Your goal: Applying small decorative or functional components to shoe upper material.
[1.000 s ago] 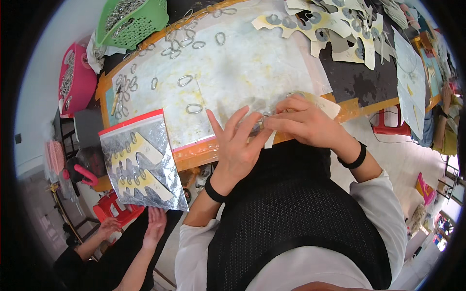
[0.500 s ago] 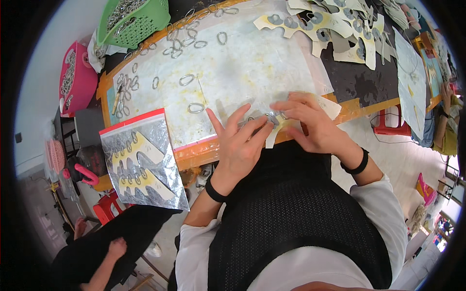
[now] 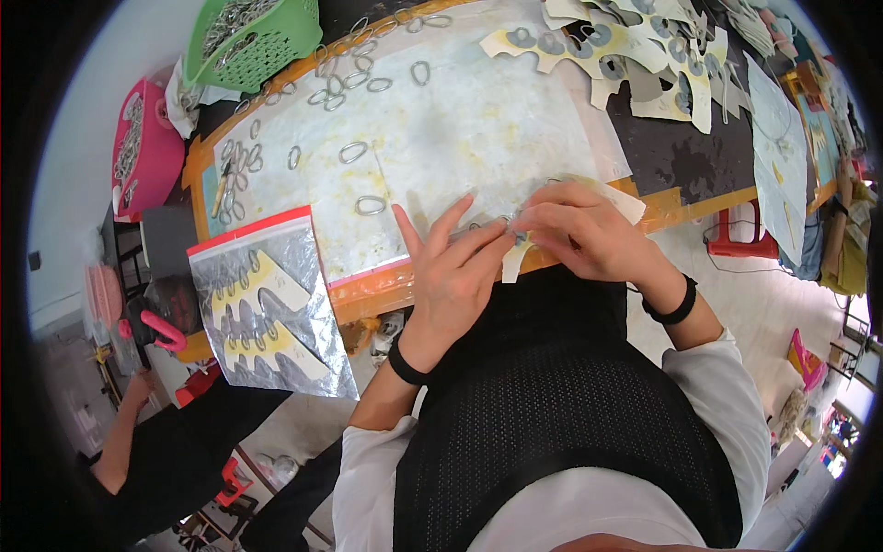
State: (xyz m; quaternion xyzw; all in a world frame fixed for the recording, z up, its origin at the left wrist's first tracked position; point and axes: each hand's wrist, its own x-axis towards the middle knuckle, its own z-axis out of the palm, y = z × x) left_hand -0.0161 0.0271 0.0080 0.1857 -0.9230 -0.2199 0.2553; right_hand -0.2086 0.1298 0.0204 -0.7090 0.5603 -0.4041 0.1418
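Both hands meet over a cream cut-out piece (image 3: pixel 513 267) at the table's near edge. My left hand (image 3: pixel 455 281) has its little and ring fingers stretched out, while its other fingertips press together on the piece; its thumb is hidden. The fingertips of my right hand (image 3: pixel 589 235) are drawn together beside the left's, pinching something small that they cover. A metal ring (image 3: pixel 475 226) shows partly behind the left fingers. Part of a cream piece (image 3: pixel 625 201) sticks out beyond the right hand. Close to the left hand, a loose oval ring (image 3: pixel 371 205) lies on the pale sheet (image 3: pixel 478 138).
Loose rings (image 3: pixel 354 69) cluster at the far left. A green basket (image 3: pixel 276 51) and a pink basket (image 3: pixel 156 175) hold more metal rings. A silvery bag (image 3: pixel 322 350) bears ringed cut-outs. Further ringed cut-outs (image 3: pixel 635 51) are heaped far right. Another person's arm (image 3: pixel 118 442) shows lower left.
My right hand has shifted slightly left and its fingers have closed in toward the left fingertips. My left hand stays nearly still. The other person at lower left has moved.
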